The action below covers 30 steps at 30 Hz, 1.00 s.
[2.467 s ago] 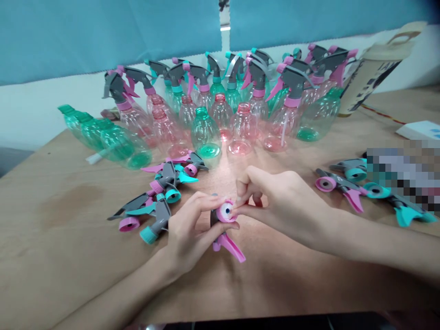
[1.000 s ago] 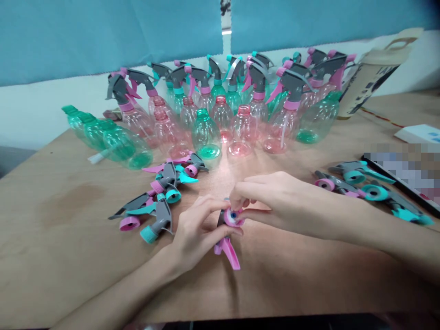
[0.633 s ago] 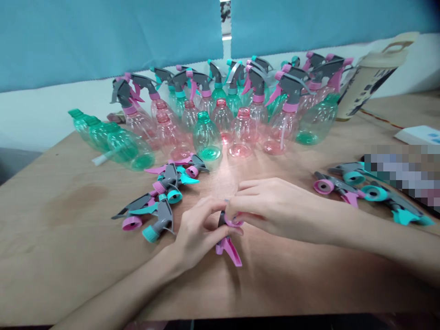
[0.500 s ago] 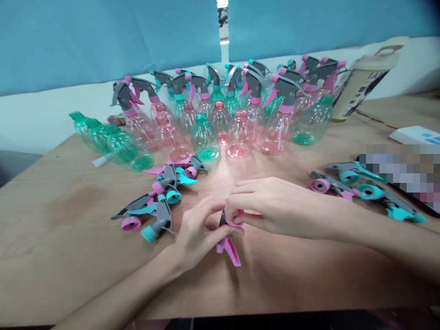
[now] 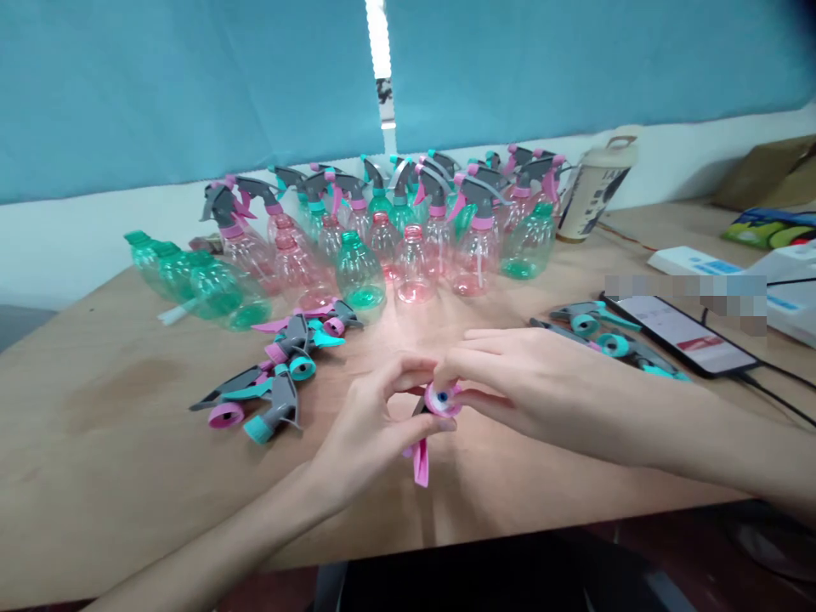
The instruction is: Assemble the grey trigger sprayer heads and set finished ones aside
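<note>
Near the table's front, my left hand (image 5: pixel 376 412) grips a grey and pink spray head (image 5: pixel 421 463) between thumb and fingers. Its pink collar (image 5: pixel 443 399) faces up toward me, and its pink trigger points down. My right hand (image 5: pixel 503 374) pinches the collar's right and upper rim with bent fingers. Loose spray heads (image 5: pixel 280 412) in grey, pink and teal lie left of my hands. More loose heads (image 5: pixel 612 344) lie to the right, partly behind my right hand.
Behind my hands stand open pink and green bottles (image 5: pixel 362 272) and several bottles with spray heads (image 5: pixel 479 246). Green bottles (image 5: pixel 217 285) lean at left. A tumbler (image 5: pixel 590 191), a phone (image 5: pixel 685 336) and a power strip (image 5: pixel 698 262) are at right.
The view has shifted to the right, showing more of the phone and power strip. The held spray head has turned so the inside of its pink collar shows.
</note>
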### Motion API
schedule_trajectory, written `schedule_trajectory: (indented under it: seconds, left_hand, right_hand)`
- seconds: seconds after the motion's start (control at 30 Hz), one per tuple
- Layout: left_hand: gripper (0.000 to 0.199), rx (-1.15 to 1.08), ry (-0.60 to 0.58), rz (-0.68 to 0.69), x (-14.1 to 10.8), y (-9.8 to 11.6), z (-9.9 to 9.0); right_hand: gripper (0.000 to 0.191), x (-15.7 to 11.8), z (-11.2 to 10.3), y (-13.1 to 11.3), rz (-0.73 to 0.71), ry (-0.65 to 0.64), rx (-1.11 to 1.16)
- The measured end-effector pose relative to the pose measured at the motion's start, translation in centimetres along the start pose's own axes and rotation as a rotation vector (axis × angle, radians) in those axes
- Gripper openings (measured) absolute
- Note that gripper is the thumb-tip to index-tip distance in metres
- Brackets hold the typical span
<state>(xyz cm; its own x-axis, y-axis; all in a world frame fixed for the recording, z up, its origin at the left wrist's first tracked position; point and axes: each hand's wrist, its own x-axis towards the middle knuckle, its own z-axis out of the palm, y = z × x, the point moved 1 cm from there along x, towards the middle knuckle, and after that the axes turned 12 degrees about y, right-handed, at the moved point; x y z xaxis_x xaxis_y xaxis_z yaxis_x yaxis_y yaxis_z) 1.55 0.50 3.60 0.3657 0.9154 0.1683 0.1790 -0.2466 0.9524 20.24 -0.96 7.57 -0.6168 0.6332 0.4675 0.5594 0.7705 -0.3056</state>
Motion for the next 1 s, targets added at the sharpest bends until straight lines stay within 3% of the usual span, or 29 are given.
schedule_trajectory:
  seconds: [0.17,0.27,0.4,0.57,0.7,0.87,1.0]
  left_hand:
    - [0.035,0.069,-0.007,0.123,-0.2,1.5,1.4]
    - [0.036,0.086,-0.011,0.134,-0.5,2.2,2.3]
    - [0.037,0.1,-0.047,0.119,-0.5,3.1,3.3]
    - [0.038,0.101,-0.034,0.092,1.0,3.0,4.5]
    - [0.035,0.02,-0.038,-0.017,3.3,1.9,6.2]
    - [0.033,-0.068,-0.029,-0.233,6.0,0.8,9.0]
    - [0.032,-0.128,-0.079,-0.274,6.1,0.5,11.6]
  right_hand:
    - [0.026,-2.0,-1.4,-1.3,0.064,0.085,0.027]
    - [0.016,-3.1,-2.0,-1.9,0.028,0.048,-0.007]
    - [0.018,-5.2,-3.2,-2.0,0.014,0.016,-0.01]
    - [0.021,-8.7,-4.7,-0.6,0.159,0.248,-0.118]
    - [0.027,-11.4,-5.5,0.5,0.304,0.366,-0.206]
    - [0.038,-14.2,-6.1,1.3,0.414,0.333,-0.244]
    - [0.046,-16.2,-6.4,2.2,0.526,0.305,-0.236]
